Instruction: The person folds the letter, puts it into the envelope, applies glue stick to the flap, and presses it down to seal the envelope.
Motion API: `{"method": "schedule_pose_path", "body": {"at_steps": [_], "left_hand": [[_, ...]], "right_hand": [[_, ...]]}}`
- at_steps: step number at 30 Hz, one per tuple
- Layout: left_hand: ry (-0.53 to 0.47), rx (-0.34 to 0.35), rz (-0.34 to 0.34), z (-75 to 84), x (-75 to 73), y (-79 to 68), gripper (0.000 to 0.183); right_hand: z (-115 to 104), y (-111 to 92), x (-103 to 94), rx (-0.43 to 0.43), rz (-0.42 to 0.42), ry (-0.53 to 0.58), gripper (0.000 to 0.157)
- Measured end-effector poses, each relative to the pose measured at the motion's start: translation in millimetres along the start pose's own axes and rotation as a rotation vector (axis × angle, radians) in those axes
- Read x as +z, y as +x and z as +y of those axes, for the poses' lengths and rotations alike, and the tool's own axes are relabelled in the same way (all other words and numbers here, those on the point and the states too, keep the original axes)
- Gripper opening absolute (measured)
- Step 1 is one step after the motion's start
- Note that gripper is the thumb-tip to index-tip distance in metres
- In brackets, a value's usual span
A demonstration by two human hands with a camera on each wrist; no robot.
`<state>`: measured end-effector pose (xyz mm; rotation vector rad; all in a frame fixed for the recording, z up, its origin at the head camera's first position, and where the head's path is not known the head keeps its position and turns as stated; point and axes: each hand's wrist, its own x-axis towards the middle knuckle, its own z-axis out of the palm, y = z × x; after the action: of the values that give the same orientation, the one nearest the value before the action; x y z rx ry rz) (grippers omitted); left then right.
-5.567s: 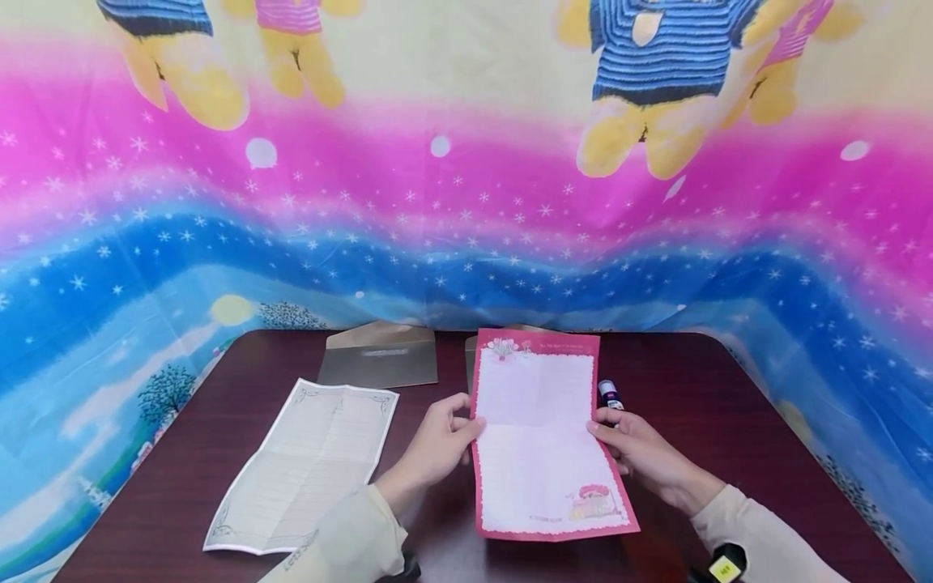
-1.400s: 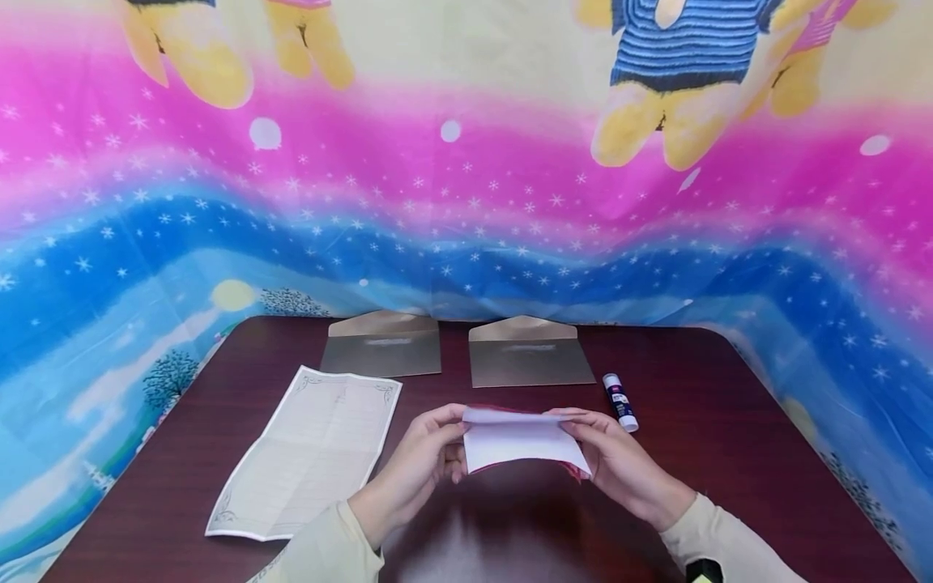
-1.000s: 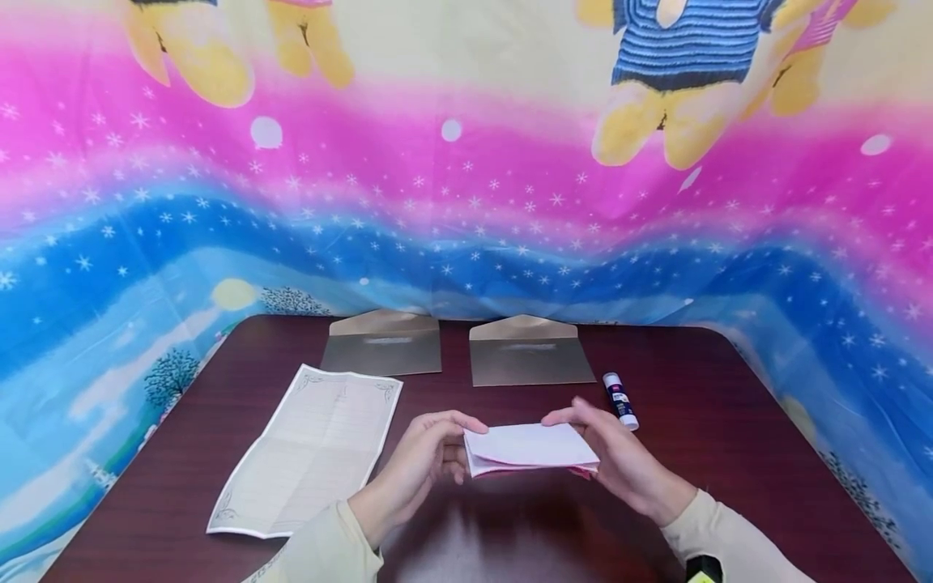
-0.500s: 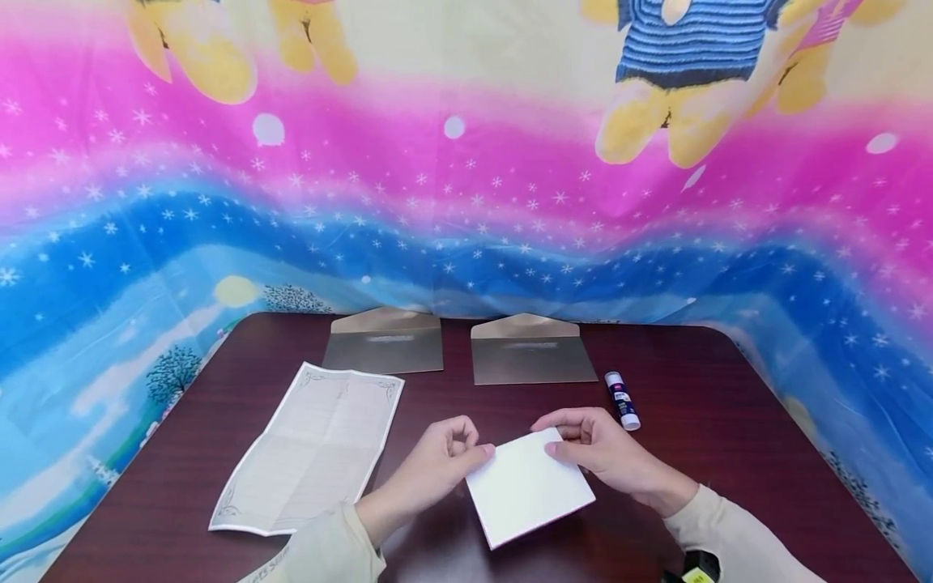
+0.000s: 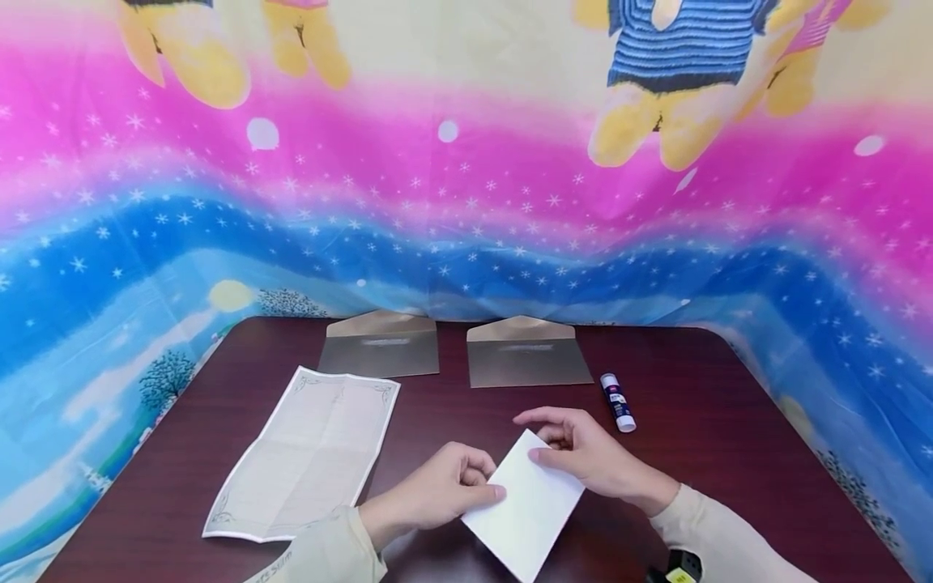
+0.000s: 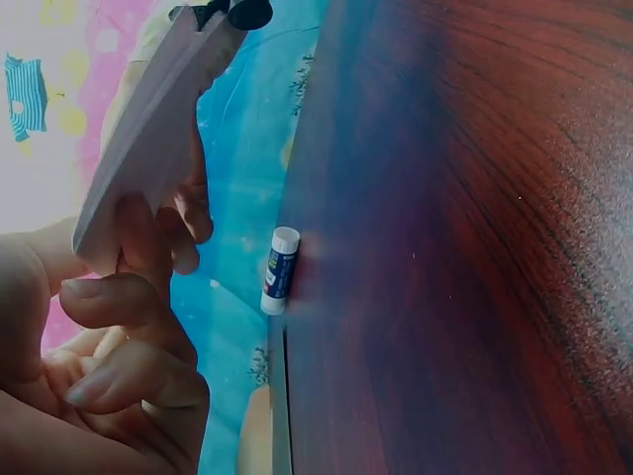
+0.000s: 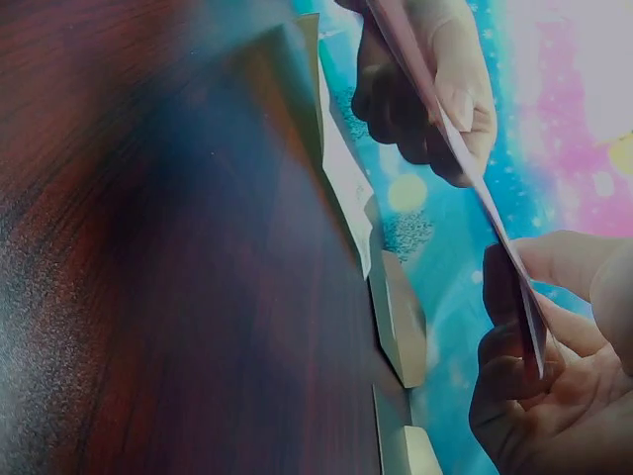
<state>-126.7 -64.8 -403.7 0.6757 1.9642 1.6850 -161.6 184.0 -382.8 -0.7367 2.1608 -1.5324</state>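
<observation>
Your left hand (image 5: 440,490) pinches, thumb laid out nearly straight, fingers curled toward the palm; your right hand (image 5: 586,455) pinches too, thumb pointing inward, index finger stretched past the thumb tip, other fingers bent; hands near each other but apart, right one slightly farther forward; your sleeved forearms (image 5: 729,534) slant inward from the bottom of the head view.

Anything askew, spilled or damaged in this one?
Nothing looks spilled or torn. Only the bordered sheet stands out: it lies aslant on the table, edges wavy, probably from its fold creases. The held folded paper shows no visible damage.
</observation>
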Motion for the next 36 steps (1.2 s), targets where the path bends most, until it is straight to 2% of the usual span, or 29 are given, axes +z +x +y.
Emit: {"method": "schedule_pose_path", "body": {"at_steps": [4, 8, 13, 18, 21, 23, 25, 28, 32, 36], "left_hand": [[-0.024, -0.037, 0.018, -0.7, 1.0, -3.2, 0.015], [-0.010, -0.057, 0.093, -1.0, 1.0, -4.2, 0.012], [-0.009, -0.033, 0.207, -0.1, -0.4, -2.8, 0.016], [-0.034, -0.027, 0.361, 3.2, -1.6, -1.4, 0.021], [-0.048, -0.028, 0.438, 4.4, -1.7, -0.7, 0.020], [-0.054, -0.024, 0.472, 4.7, -1.3, -0.3, 0.020], [-0.056, -0.023, 0.487, 4.9, -0.5, -0.3, 0.019], [-0.040, -0.016, 0.472, 4.3, 1.3, 0.0, 0.018], [-0.053, 0.003, 0.425, 3.4, 4.4, 1.6, 0.018], [-0.040, 0.037, 0.397, 5.0, 4.6, 5.1, 0.021]], "right_hand": [[2.7, 1.1, 0.5, 0.017, 0.044, 0.003, 0.043], [3.8, 1.6, -0.1, 0.073, 0.117, 0.012, 0.044], [3.6, 1.8, -0.8, 0.164, 0.203, 0.074, 0.048], [3.0, 1.3, 2.6, 0.213, 0.239, 0.247, 0.059], [3.6, 1.2, 8.1, 0.229, 0.210, 0.365, 0.063], [3.8, 0.8, 12.5, 0.224, 0.171, 0.400, 0.058], [4.4, 0.7, 16.7, 0.207, 0.122, 0.406, 0.047], [5.6, 0.5, 22.0, 0.174, 0.086, 0.385, 0.033], [6.9, 0.6, 25.9, 0.162, 0.122, 0.339, 0.025], [9.7, -3.0, 23.9, 0.178, 0.178, 0.290, 0.025]]}}
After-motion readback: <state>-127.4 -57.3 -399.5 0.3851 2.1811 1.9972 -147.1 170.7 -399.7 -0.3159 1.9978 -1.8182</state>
